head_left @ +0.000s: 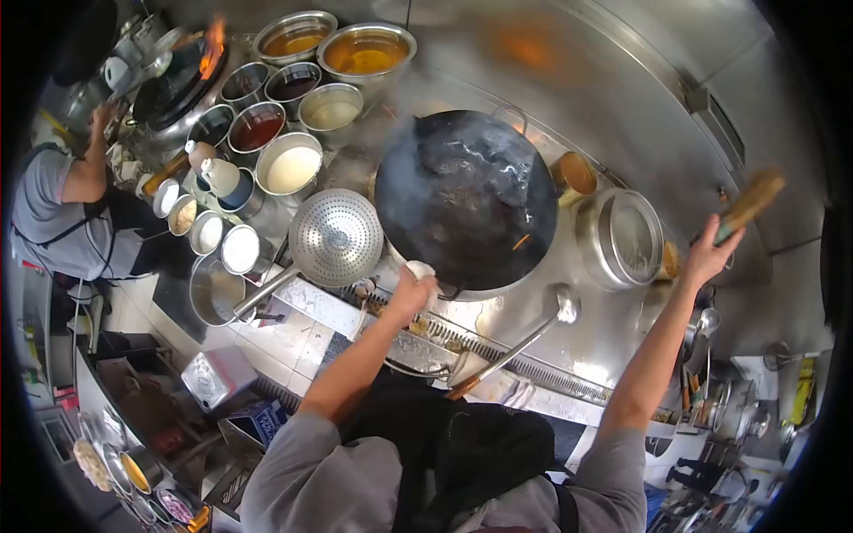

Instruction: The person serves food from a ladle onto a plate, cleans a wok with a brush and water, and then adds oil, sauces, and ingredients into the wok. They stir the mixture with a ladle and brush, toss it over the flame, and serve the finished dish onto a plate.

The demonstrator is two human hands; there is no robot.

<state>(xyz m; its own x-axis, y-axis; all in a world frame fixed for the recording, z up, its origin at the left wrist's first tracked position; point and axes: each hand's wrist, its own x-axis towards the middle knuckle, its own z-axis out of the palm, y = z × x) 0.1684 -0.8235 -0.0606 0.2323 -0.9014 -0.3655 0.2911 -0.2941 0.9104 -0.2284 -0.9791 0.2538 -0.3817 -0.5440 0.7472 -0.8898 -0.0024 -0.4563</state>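
My left hand [411, 289] grips the near handle of a big black wok [466, 195] through a white cloth. The wok sits on the steel range, steaming, with a dark wet inside. My right hand [711, 253] is raised at the right and closed on a wooden-handled tool [751, 202], which is blurred. A steel ladle [524, 338] lies on the range edge between my arms, its bowl near the wok. A perforated strainer ladle [336, 238] rests left of the wok.
Several steel bowls of sauces and seasonings [293, 164] crowd the range's left and back. A lidded steel pot [619, 238] stands right of the wok. At far left another person [62, 209] works at a flaming wok [182, 75]. Crates and bowls fill the floor lower left.
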